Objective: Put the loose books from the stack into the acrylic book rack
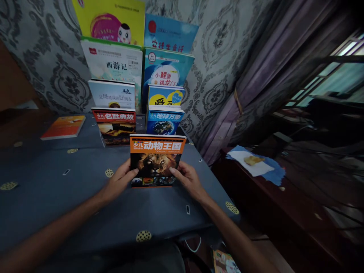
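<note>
An orange and black book [156, 161] with a lion's face on its cover stands upright between my two hands. My left hand [123, 176] grips its left edge, thumb on the front cover. On the opposite edge, my right hand [189, 179] holds it the same way, its fingers hidden behind. Just beyond it, a red-topped book [115, 127] and a blue book with a globe [163, 121] stand upright in the front of two stepped columns of books. Behind these rise a pale blue book [112, 94] and a yellow and blue book [166, 96].
Taller books, including a white and green one [113, 62] and a yellow one [110, 19], stand at the back against the patterned wall. An orange book [64, 127] lies flat at the left on the dark tablecloth [85, 167]. A purple curtain [244, 87] hangs at right.
</note>
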`<state>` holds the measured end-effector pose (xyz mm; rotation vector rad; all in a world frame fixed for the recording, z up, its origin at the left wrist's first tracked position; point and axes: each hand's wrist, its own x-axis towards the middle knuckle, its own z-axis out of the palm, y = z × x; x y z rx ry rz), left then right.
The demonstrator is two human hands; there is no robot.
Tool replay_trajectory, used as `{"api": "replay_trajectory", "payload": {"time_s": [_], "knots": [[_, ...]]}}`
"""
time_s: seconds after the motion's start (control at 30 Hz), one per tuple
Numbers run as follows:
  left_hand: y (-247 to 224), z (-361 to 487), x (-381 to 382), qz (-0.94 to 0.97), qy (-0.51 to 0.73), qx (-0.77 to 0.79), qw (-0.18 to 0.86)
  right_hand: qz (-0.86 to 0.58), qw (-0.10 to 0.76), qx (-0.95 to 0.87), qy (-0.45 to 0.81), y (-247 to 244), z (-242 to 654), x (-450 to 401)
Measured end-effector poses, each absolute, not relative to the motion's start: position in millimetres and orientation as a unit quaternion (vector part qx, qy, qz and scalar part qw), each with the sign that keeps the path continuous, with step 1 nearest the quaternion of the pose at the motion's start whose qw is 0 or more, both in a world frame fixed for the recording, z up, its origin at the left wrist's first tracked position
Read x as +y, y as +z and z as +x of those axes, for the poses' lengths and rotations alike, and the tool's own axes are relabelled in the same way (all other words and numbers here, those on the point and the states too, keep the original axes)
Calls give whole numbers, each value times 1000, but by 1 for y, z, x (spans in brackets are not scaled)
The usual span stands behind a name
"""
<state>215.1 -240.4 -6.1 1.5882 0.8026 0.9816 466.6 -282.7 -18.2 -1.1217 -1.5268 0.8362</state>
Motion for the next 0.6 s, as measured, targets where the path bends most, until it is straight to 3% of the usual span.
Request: {"api": "replay_trajectory", "payload": {"time_s": [0.37,0.6], "knots": [[-19,223,-225,540,415,305,666,-494,472,-570,455,-39,467,-283],[-29,217,-229,489,303,406,710,-532,436,-499,528,-41,479,-297]]}}
